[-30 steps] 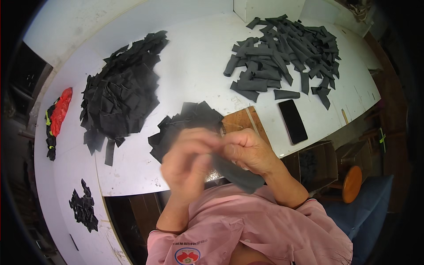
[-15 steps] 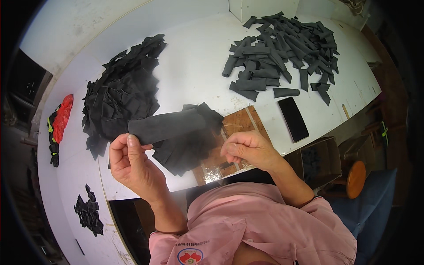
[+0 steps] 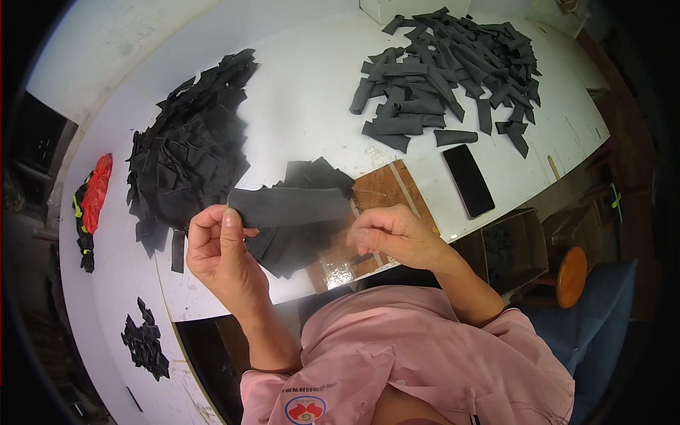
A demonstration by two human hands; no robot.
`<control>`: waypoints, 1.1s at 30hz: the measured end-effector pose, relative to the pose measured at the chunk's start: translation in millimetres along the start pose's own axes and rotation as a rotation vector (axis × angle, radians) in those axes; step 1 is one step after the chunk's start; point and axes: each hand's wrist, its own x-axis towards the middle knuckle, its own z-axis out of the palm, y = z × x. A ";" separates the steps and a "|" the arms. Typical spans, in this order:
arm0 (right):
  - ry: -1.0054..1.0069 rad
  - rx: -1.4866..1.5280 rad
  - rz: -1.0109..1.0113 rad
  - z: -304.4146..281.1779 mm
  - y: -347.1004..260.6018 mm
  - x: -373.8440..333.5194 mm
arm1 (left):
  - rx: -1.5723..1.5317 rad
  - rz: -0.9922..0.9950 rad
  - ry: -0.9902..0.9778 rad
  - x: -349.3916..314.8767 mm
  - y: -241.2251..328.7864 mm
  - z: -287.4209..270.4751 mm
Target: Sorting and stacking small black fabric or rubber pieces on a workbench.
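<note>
A dark grey fabric strip [image 3: 290, 207] stretches sideways in front of me, its left end pinched between the thumb and fingers of my left hand [image 3: 225, 248]. Close to the strip's right end is my right hand [image 3: 398, 237], its fingers curled in and closed. Its fingertips are blurred, and I cannot make out whether anything is between them. Beneath the strip lies a loose stack of black fabric pieces [image 3: 280, 251], partly over a brown wooden board [image 3: 382, 188] that has pale tape lines across it.
A large heap of black fabric pieces [image 3: 188, 145] lies at left, and many rolled grey strips [image 3: 453, 71] at the far right. A black phone [image 3: 468, 181] rests right of the board. Further left are a red bundle [image 3: 97, 191] and small black pieces [image 3: 145, 340]. An orange stool [image 3: 572, 276] stands at right.
My left hand has shifted right with the strip, which now lies more level. My right hand has moved slightly left, narrowing the space between the hands. The view has shifted a little.
</note>
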 end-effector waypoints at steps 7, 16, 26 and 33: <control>0.374 -0.181 -0.252 2.4 -10.3 4.0 | 0.082 -0.004 -0.122 -7.7 3.0 9.9; 0.347 -0.810 -0.505 4.3 -2.3 19.5 | 0.155 -0.087 -0.272 -18.9 -4.6 18.2; 0.344 -0.772 -0.449 2.6 12.5 23.9 | 0.241 -0.050 -0.353 -15.2 -16.0 28.0; 0.347 -0.799 -0.466 4.1 12.1 24.1 | 0.383 0.138 -0.456 -13.5 -23.5 26.3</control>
